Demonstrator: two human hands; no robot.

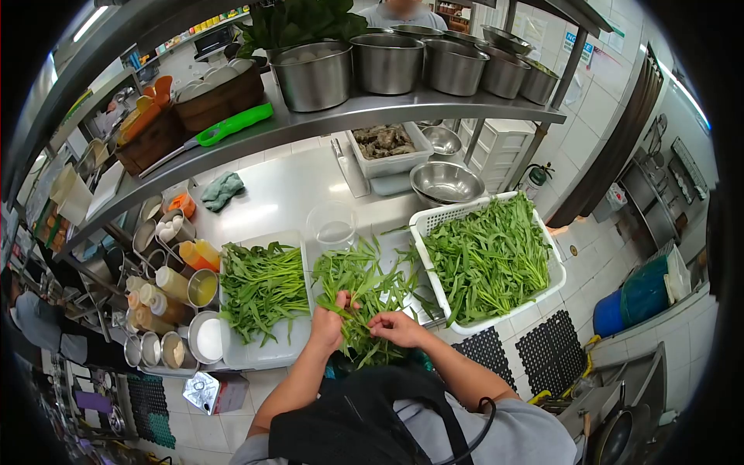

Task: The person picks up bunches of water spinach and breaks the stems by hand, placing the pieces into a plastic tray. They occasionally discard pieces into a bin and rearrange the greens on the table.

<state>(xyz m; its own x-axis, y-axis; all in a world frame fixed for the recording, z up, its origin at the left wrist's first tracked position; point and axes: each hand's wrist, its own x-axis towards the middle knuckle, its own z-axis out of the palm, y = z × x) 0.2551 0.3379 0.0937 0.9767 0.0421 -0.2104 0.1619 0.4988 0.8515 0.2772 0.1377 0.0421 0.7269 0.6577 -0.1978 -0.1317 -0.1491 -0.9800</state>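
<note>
My left hand [330, 324] is closed around stems of a water spinach bunch [360, 279], just in front of my body. Close beside it, my right hand [397, 328] has its fingers pinched together on the lower leaves of the same greens. To the left, a pale plastic tray [287, 353] holds long-stemmed water spinach laid in a pile [263, 287]. On the right stands a white perforated basket [559, 271] heaped with more water spinach [488, 260]. A clear round container [332, 221] sits behind the bunch.
Overhead, a steel shelf [465, 108] carries metal pots [312, 77] and a green-handled tool [232, 124]. Behind are a tub of dark food [386, 146], a knife [341, 155] and a steel bowl [447, 183]. Sauce bottles [172, 284] and a white-filled bowl [208, 338] line the left. A person [403, 14] stands beyond.
</note>
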